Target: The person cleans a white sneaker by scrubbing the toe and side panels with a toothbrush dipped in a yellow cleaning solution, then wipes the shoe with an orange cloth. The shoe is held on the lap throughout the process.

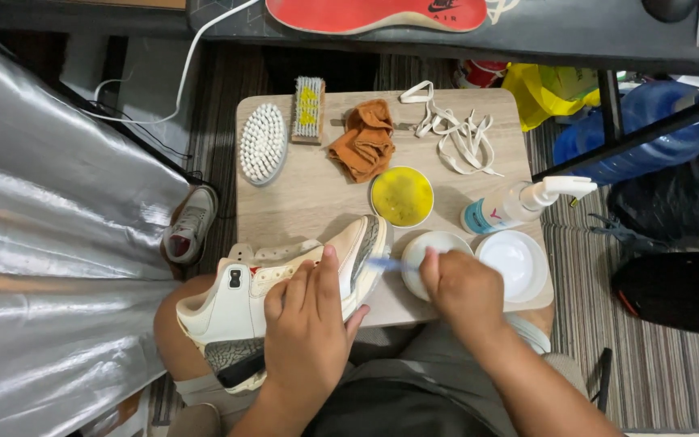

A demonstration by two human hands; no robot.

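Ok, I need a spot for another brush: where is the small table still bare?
Bare wood shows between the oval white brush, the orange cloth and the sneaker. The right side is crowded: laces, yellow bowl, spray bottle, two white bowls.

Single head-worn view, looking steeply down from above the seated person's lap. Close range: small wooden table [301, 202] fills centre frame, floor and striped rug [649, 324] at edges. No second view.
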